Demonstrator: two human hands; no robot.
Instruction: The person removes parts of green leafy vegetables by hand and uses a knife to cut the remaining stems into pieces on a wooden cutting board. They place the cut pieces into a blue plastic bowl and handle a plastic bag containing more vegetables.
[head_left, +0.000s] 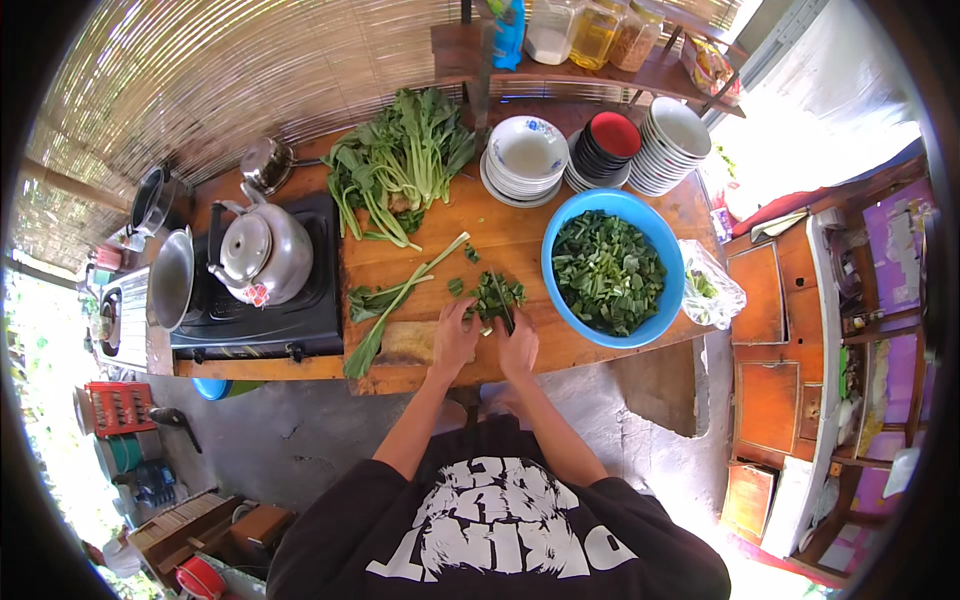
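Note:
My left hand (455, 339) rests at the near edge of a small pile of cut leafy greens (489, 298), its curled fingers pressing against the leaves. On the right side of that pile, my right hand (519, 346) grips a knife (502, 300), whose blade points away from me among the greens; the handle is hidden by the hand. Beneath the hands is a wooden cutting board (405, 343) on the wooden table (442, 259). Uncut stalks with leaves (394, 304) lie left of my left hand. To the right, a blue basin (551, 300) holds many chopped greens (609, 274).
A large bunch of leafy greens (409, 150) lies at the back. Stacked white bowls (527, 154), red-and-black bowls (611, 139) and more bowls (670, 142) stand behind the basin. A kettle (259, 247) sits on the black gas stove (319, 300) at left. A plastic bag (716, 296) lies right.

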